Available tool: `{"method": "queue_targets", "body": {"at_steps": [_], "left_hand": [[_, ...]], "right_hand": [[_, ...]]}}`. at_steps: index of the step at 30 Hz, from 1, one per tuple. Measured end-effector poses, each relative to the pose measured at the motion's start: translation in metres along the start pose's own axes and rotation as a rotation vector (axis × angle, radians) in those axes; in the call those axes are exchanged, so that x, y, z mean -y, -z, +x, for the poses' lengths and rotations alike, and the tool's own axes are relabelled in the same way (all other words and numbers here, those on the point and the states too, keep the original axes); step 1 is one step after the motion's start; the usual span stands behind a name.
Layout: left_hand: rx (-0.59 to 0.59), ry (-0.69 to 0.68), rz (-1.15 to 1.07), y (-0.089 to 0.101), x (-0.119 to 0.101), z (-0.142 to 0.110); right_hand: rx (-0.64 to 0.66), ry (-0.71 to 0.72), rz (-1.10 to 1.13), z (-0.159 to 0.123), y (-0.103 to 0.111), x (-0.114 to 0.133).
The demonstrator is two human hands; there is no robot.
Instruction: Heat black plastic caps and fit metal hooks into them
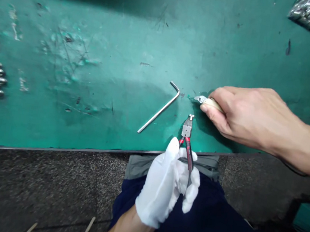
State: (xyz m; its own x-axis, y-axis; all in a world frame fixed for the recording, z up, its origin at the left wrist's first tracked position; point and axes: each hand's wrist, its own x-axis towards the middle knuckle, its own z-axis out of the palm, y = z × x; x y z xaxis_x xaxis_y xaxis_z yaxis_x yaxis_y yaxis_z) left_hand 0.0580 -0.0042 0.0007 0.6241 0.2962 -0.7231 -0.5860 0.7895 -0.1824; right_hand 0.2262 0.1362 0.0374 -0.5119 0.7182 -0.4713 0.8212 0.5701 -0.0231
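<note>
Gloved left hand (165, 181) curled tight round red-handled pliers (187, 135), long axis pointing up the table (117, 51) — tips just beside the bare right hand (245, 116), which pinches a wood-handled blade (209, 103).

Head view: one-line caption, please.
A white-gloved left hand holds red-handled pliers while the bare right hand grips a small pale-handled tool over a green mat.

White-gloved left hand (165, 185) curled closed near the body; bare right hand (248, 116) extended forward, fingers (221, 96) pinched together
</note>
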Motion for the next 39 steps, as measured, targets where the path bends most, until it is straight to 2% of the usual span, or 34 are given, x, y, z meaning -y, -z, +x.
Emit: {"method": "queue_targets", "body": {"at_steps": [4,9,12,25,32,39], "left_hand": [[-0.017,-0.009,0.013,0.002,0.0,-0.002],[-0.017,-0.01,0.045,0.002,0.0,-0.002],[-0.035,-0.039,0.077,0.001,0.001,-0.002],[-0.038,-0.054,0.063,-0.004,0.002,-0.002],[0.063,-0.049,-0.058,0.006,0.009,0.005],[-0.01,-0.11,0.014,0.003,0.012,0.007]], "right_hand": [[0.098,-0.018,0.138,-0.012,-0.001,-0.001],[0.482,-0.266,0.555,-0.022,0.0,0.001],[0.582,-0.29,0.709,-0.016,0.005,-0.001],[0.646,-0.34,0.859,0.0,0.003,-0.006],[0.671,-0.361,0.936,0.001,-0.003,-0.008],[0.707,-0.387,0.901,0.004,0.009,-0.001]]}}
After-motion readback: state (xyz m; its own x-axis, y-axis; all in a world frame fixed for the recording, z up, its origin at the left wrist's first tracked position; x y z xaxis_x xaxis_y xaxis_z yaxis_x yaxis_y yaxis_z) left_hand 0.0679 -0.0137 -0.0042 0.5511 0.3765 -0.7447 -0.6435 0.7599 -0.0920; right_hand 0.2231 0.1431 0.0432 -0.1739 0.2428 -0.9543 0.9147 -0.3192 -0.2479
